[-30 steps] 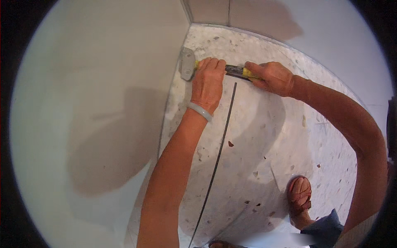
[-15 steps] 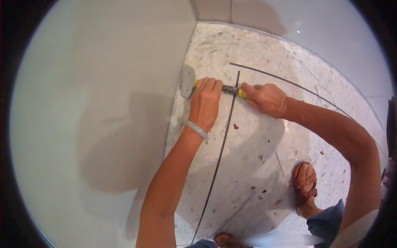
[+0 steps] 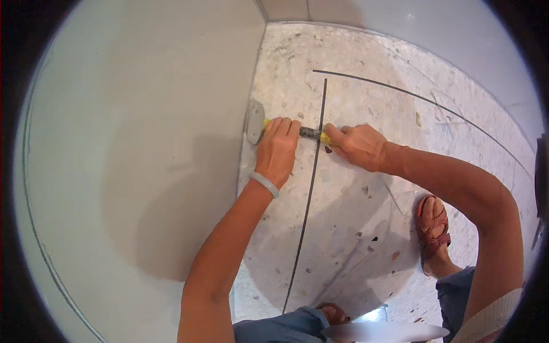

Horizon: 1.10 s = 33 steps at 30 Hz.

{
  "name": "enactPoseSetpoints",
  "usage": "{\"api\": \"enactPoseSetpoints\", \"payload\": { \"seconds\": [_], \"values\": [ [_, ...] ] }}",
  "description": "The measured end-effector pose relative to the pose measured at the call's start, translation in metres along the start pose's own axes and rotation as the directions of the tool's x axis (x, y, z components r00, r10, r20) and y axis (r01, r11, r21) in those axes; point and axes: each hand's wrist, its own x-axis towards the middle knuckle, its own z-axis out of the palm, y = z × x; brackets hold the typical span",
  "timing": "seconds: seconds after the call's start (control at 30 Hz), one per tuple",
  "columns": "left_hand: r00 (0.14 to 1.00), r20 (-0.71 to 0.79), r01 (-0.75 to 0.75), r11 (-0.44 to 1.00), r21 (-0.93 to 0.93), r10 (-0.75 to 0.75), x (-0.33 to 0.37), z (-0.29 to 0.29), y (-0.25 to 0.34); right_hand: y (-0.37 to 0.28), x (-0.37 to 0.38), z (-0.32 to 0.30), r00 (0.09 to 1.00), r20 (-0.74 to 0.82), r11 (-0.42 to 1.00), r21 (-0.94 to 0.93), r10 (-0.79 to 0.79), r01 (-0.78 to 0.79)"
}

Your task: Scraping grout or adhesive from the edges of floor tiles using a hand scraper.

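Both my hands grip the yellow and black handle of a scraper (image 3: 310, 133), which lies crosswise low over the speckled floor. Its grey, bolted head (image 3: 255, 122) meets the edge where the floor joins the left wall. My left hand (image 3: 279, 148), with a pale bangle at the wrist, is closed round the handle close to the head. Farther right, my right hand (image 3: 360, 146) closes on the handle's yellow end, thumb along the top. Between the hands the dark middle of the handle shows.
A smooth pale wall (image 3: 143, 86) rises along the left, and another wall (image 3: 446, 34) stands at the far side. Dark inlaid strips (image 3: 306, 211) run along the speckled floor (image 3: 286, 63). My sandalled right foot (image 3: 433, 228) is on the floor at the right.
The scraper has slid nearer to me along the wall's foot, with both hands still on it. The whole view has shifted a little too.
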Motion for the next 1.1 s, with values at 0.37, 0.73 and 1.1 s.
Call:
{"api": "enactPoseSetpoints", "payload": {
  "seconds": [0.37,0.73,1.1],
  "values": [
    [0.995,0.093,0.026,1.0,0.001,-0.026,-0.005,-0.006,0.0,-0.011,-0.004,0.009,0.995,-0.091,0.999,-0.04,0.03,-0.034],
    [0.991,0.131,-0.003,0.999,0.033,-0.001,-0.021,-0.01,0.006,-0.018,-0.013,0.017,0.999,-0.054,0.997,-0.072,0.006,-0.01],
    [0.987,0.163,0.012,1.0,0.021,-0.015,-0.039,-0.021,0.017,-0.033,-0.026,0.036,0.991,-0.134,0.999,-0.03,0.009,-0.013]
  ]
}}
